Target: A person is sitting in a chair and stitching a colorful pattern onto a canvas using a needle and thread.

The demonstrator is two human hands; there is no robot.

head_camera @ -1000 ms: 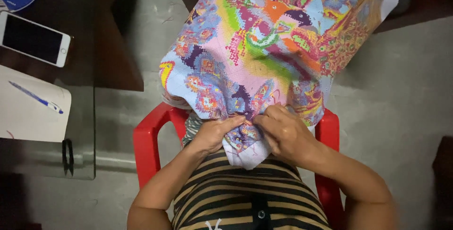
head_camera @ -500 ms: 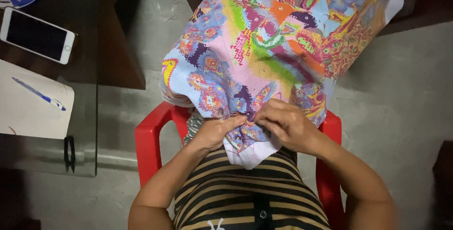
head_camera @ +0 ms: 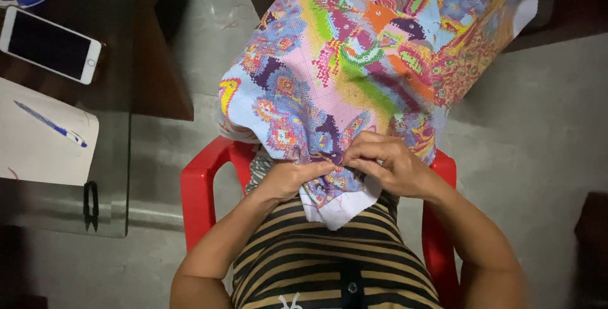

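Grey floor, red chair [head_camera: 202, 182], left hand [head_camera: 292, 177], right hand [head_camera: 386, 164] pinching embroidered cloth [head_camera: 354, 74]

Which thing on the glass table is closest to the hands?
The small black clip at the glass table's near edge; the pen and phone lie farther away.

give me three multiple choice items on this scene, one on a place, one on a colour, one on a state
1. Where does the pen lie?
A. on the white paper
B. on the phone
C. on the floor

2. What colour is the chair?
A. blue
B. red
C. green

3. What are both hands doing?
A. resting on the table
B. holding the phone
C. pinching the cloth

Answers: 1 A, the pen rests on the sheet beside the phone. 2 B, its arms show red. 3 C, left hand and right hand grip the cloth's lower edge.
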